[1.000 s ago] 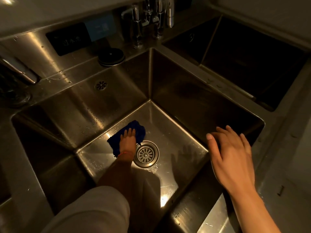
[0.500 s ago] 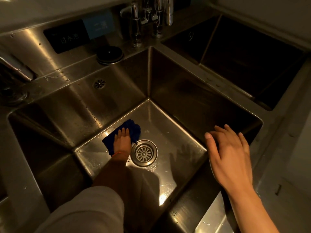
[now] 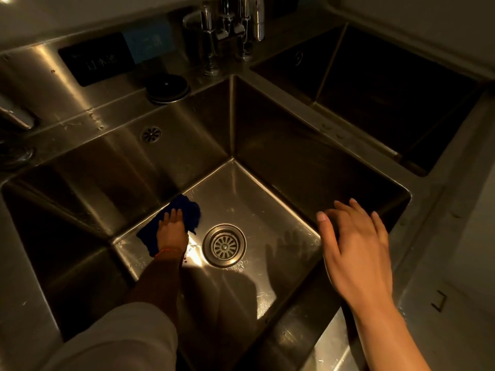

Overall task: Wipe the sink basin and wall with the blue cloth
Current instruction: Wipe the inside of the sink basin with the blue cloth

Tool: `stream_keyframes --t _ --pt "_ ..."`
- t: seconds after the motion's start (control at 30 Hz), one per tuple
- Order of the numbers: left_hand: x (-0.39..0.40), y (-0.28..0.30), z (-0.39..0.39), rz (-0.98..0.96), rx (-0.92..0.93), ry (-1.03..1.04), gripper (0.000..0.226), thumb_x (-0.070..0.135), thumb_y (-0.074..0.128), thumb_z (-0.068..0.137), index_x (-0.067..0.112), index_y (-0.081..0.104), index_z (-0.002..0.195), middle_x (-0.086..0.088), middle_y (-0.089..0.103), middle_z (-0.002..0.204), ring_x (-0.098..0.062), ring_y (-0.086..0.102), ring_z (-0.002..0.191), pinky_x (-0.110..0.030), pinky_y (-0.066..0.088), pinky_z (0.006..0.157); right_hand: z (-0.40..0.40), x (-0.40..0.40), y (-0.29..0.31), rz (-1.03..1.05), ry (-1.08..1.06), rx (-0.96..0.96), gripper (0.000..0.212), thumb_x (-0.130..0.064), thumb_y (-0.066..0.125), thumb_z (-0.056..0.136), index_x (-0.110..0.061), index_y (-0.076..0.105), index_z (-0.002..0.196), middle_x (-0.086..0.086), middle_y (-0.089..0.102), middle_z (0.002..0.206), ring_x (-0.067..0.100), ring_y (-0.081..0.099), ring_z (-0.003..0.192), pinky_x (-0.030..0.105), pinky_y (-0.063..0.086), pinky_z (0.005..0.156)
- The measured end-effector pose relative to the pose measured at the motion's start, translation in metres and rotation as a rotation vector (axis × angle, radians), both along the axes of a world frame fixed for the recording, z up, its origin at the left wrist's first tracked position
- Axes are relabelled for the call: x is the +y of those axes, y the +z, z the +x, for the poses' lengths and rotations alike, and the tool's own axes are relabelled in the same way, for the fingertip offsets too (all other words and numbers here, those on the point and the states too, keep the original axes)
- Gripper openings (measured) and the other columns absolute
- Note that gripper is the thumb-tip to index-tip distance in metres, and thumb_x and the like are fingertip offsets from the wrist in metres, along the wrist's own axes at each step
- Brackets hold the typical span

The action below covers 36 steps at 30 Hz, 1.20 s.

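So we're mid-wipe on the basin floor here. Left hand [image 3: 172,231] is down in the sink [image 3: 171,156], fingers pretty much straight and flat, pressing the cloth [image 3: 187,210] onto the steel. It's not gripping the cloth, just palming it. The cloth sits at about 9 o'clock from the drain [image 3: 224,245], close beside it but not on it, tucked toward the seam where the floor meets the back-left wall.

Right hand [image 3: 356,245] is out at 3 o'clock from the drain, hanging over the sink's right edge, fingers spread and relaxed, holding nothing. Can't tell if it's actually touching the rim or just hovering.

My read: floor's only partly done. There are still droplets showing at 6 o'clock of the drain, and the walls look like they're yet to come. Next move probably wants a sweep round the drain, keeping flat pressure so the cloth doesn't bunch up, then sliding it up the wall at 11 o'clock.
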<state>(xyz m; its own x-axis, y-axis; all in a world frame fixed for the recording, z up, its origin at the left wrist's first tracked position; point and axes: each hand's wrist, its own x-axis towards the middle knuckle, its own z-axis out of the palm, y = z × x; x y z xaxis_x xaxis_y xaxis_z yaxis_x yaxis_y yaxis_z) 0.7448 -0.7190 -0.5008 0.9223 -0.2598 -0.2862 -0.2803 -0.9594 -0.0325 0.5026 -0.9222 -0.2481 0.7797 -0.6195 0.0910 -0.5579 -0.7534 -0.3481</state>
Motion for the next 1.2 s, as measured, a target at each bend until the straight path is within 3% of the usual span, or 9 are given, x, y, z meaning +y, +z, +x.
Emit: stream_keyframes --t 0.23,0.6,0.8,1.2 --pt "-0.033 0.009 0.017 -0.049 -0.008 -0.057 0.062 0.012 0.051 0.095 0.01 0.021 0.15 -0.01 0.022 0.157 -0.027 0.022 0.144 -0.039 0.023 0.117 0.0 0.0 -0.001 0.002 -0.003 -0.007 0.061 -0.05 0.018 0.089 -0.015 0.061 0.115 0.005 0.054 0.132 0.016 0.031 0.135 0.04 0.01 0.116" --pt "-0.057 0.008 0.044 0.006 0.023 -0.236 0.063 0.009 0.042 0.099 0.013 0.009 0.153 -0.007 0.01 0.16 -0.027 0.013 0.147 -0.037 0.016 0.12 0.0 -0.001 -0.003 -0.008 -0.018 -0.021 0.056 -0.049 0.023 0.089 -0.017 0.062 0.111 0.004 0.055 0.131 0.015 0.032 0.134 0.04 0.012 0.115" --pt "-0.038 0.005 0.035 -0.079 -0.006 -0.076 0.061 0.011 0.047 0.097 0.01 0.019 0.151 -0.01 0.017 0.159 -0.027 0.018 0.146 -0.037 0.019 0.118 0.001 0.001 -0.001 0.001 -0.01 -0.012 0.056 -0.048 0.022 0.088 -0.017 0.062 0.112 0.005 0.055 0.131 0.015 0.032 0.134 0.04 0.012 0.115" --pt "0.023 -0.001 0.017 -0.055 -0.018 0.067 0.064 0.017 0.053 0.093 0.01 0.023 0.15 -0.009 0.021 0.158 -0.025 0.019 0.146 -0.037 0.019 0.118 -0.001 0.001 0.0 -0.007 0.002 -0.003 0.057 -0.049 0.021 0.093 -0.016 0.062 0.112 0.005 0.056 0.13 0.017 0.033 0.134 0.04 0.011 0.115"
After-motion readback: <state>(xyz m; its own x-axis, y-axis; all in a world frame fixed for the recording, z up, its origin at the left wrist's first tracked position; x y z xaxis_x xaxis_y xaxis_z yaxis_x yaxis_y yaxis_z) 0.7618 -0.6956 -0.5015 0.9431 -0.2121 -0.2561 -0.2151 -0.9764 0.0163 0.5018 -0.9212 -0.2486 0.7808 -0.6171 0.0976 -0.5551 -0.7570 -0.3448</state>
